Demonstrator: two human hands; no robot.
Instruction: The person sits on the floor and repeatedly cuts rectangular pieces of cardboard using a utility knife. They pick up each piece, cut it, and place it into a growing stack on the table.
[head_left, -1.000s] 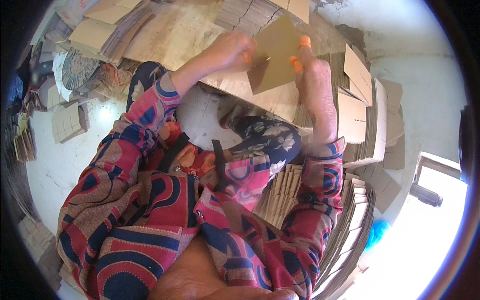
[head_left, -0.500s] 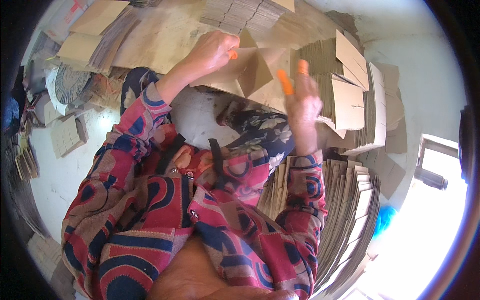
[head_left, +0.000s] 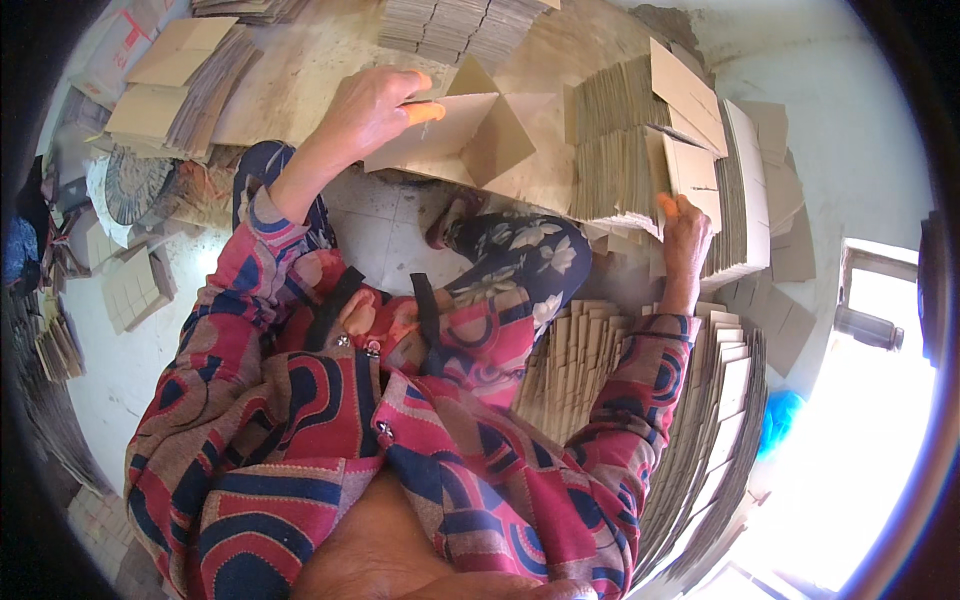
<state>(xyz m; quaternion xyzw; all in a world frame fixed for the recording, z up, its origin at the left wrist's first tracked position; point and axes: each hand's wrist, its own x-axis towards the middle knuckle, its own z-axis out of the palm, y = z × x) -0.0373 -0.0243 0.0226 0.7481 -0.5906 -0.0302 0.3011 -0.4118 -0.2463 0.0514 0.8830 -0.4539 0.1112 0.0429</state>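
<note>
My left hand (head_left: 375, 112), with orange covers on its fingertips, is at the upper left corner of a cardboard divider (head_left: 425, 145). Its thumb and finger are apart, one on each side of the panel's edge. The divider stands on the work surface as crossed panels, its slanted piece (head_left: 505, 140) crossing to the right. At the right stack, my right hand (head_left: 688, 235) has its fingers closed at the lower edge of a slit cardboard sheet (head_left: 692, 180); its orange thumb tip shows at the sheet's left corner.
Upright cardboard strips (head_left: 615, 95) stand packed on the wooden surface (head_left: 300, 80). More stacks lie at the back (head_left: 460, 30) and far left (head_left: 180, 50). Long rows of cardboard (head_left: 715, 400) fill the floor by my right arm. A fan-like round grille (head_left: 138, 185) is at left.
My right hand has moved right, from beside the divider to the sheet on the right stack. My left hand has shifted slightly left, and its fingers have spread apart.
</note>
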